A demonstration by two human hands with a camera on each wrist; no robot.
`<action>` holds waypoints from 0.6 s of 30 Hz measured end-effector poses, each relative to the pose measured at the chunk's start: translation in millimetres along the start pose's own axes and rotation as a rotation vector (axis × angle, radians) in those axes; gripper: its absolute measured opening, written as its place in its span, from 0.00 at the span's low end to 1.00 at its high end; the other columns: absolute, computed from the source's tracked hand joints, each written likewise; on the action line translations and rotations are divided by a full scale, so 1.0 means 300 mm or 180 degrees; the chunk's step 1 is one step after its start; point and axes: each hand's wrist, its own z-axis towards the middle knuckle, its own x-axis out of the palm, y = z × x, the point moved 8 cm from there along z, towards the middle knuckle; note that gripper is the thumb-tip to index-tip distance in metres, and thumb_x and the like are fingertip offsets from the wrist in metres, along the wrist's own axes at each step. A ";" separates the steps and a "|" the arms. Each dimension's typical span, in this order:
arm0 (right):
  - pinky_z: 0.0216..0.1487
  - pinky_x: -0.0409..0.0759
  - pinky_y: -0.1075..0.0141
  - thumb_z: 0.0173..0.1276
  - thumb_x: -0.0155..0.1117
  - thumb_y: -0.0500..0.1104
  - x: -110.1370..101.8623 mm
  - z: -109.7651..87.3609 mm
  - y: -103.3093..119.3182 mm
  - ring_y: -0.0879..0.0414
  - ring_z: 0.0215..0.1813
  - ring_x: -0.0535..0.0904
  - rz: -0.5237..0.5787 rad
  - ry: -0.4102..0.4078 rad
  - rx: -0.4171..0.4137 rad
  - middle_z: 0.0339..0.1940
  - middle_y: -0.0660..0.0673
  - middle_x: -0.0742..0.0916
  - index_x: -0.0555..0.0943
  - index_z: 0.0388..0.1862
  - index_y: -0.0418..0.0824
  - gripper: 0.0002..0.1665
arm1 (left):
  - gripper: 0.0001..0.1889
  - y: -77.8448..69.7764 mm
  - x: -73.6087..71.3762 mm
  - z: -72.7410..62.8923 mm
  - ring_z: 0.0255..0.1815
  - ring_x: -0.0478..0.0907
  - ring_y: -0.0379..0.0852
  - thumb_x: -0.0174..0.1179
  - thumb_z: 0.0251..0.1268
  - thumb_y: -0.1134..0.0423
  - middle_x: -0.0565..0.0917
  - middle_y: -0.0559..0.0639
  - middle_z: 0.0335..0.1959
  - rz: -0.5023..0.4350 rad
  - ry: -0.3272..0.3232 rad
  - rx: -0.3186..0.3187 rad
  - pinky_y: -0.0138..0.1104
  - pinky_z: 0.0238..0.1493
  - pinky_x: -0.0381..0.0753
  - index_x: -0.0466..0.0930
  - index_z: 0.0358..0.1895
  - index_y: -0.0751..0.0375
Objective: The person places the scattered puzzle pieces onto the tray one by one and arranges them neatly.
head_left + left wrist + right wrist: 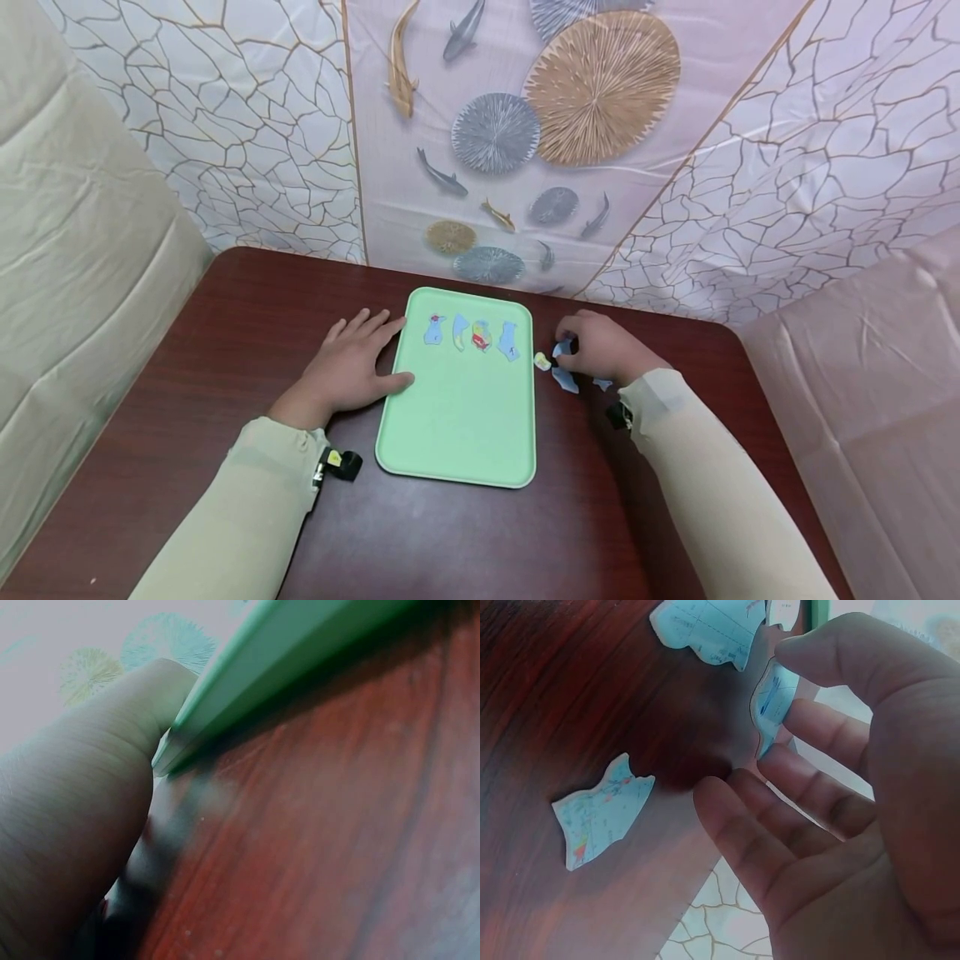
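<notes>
A light green tray [465, 425] lies on the table, with several flat puzzle pieces [508, 341] in a row across its far part. My left hand [348, 367] lies with spread fingers at the tray's left edge, thumb over the rim. Right of the tray, my right hand [603, 346] pinches a small curved blue puzzle piece [776, 701] between thumb and fingers, tilted on edge. Close beneath that hand lie a wavy-edged blue piece [709, 630] and a small yellow-and-white piece [542, 362] by the tray's rim. Another blue piece [606, 810] rests nearer the right wrist.
The table [420, 542] is dark reddish wood with rounded far corners. Patterned cloth [277, 125] hangs behind its far edge, and plain pale cloth [862, 375] hangs along both sides. A small black camera [345, 465] is strapped at the left wrist.
</notes>
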 end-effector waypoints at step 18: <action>0.55 0.84 0.55 0.70 0.78 0.44 -0.034 -0.027 0.073 0.50 0.51 0.80 -0.0015 -0.0220 -0.0278 0.52 0.44 0.85 0.88 0.55 0.43 0.16 | 0.52 0.000 -0.001 0.000 0.97 0.43 0.67 0.66 0.74 0.30 0.54 0.59 0.95 -0.0023 0.0018 -0.0011 0.68 0.93 0.39 0.56 0.94 0.43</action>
